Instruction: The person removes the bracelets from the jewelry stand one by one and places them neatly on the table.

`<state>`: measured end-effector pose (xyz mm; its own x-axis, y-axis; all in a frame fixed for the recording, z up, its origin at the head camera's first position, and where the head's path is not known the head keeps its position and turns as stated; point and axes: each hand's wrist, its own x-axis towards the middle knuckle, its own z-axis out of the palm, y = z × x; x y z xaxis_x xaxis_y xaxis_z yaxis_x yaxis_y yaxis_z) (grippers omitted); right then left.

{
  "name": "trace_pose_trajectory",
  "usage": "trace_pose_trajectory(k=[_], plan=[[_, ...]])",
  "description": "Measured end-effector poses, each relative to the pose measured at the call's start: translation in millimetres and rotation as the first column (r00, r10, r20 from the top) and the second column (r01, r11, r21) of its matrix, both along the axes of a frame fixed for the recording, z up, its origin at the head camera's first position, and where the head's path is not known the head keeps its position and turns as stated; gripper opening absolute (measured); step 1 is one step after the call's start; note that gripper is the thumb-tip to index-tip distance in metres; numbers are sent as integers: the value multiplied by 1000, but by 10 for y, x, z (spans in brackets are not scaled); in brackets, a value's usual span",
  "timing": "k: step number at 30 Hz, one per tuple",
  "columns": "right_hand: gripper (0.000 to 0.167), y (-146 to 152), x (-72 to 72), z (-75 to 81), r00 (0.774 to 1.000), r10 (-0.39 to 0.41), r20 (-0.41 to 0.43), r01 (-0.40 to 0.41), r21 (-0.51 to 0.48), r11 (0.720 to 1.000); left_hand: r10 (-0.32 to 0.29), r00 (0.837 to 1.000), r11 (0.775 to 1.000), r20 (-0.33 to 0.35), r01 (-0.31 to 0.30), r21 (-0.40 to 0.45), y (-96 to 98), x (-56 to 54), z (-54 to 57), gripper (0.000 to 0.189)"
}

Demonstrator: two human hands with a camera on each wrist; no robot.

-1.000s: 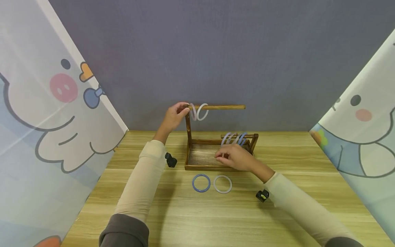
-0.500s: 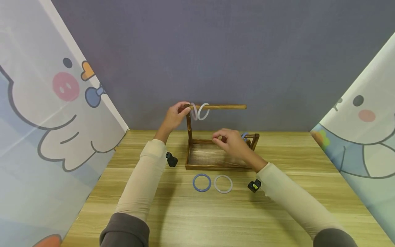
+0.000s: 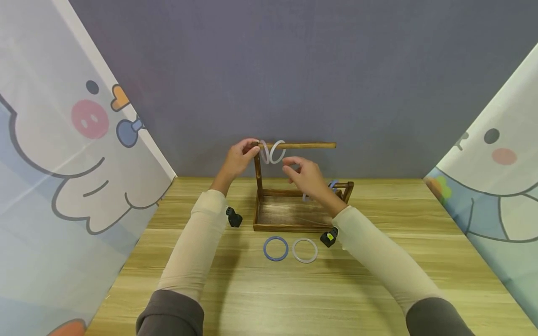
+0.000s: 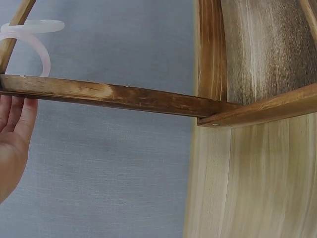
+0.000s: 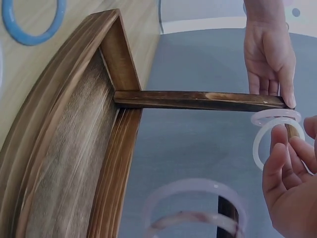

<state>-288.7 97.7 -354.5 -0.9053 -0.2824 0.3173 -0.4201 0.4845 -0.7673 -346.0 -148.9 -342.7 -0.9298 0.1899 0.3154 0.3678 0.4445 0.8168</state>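
Note:
My left hand (image 3: 237, 159) grips the top corner of a dark wooden bangle stand (image 3: 258, 175), thumb and fingertips at the post's upper end. On the stand's upper bar (image 3: 311, 145) hang a pale pink bangle (image 4: 43, 54) and a white bangle (image 3: 272, 153), side by side near the post. Beneath that bar is my right hand (image 3: 310, 178), fingers loosely bent and holding nothing visible. Its fingertips overlap the white bangle in the right wrist view; whether they touch it I cannot tell. More bangles hang on the lower bar, including a blue bangle (image 3: 333, 185), partly hidden by my right arm.
A blue bangle (image 3: 265, 252) and a whitish bangle (image 3: 294, 254) lie flat on the wooden table (image 3: 273, 298) before the stand's tray base (image 3: 290, 228). Grey cloth (image 3: 294, 74) rises behind, with cartoon-printed panels on both sides.
My right hand has risen from above the tray, past the lower bar, up and leftward to the upper bar's bangles. My left hand stays on the post's top.

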Motion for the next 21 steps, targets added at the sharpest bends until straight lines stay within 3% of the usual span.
trace_pose_trajectory(k=[14,21], plan=[[45,-241,-113,84,987,14,162,0,-86,996,6,1000,1000,-11,-6,-4,19,10,30,34],[44,-270,-138,80,987,41,157,-20,-130,991,15,1000,1000,-2,-15,-19,24,21,42,36]])
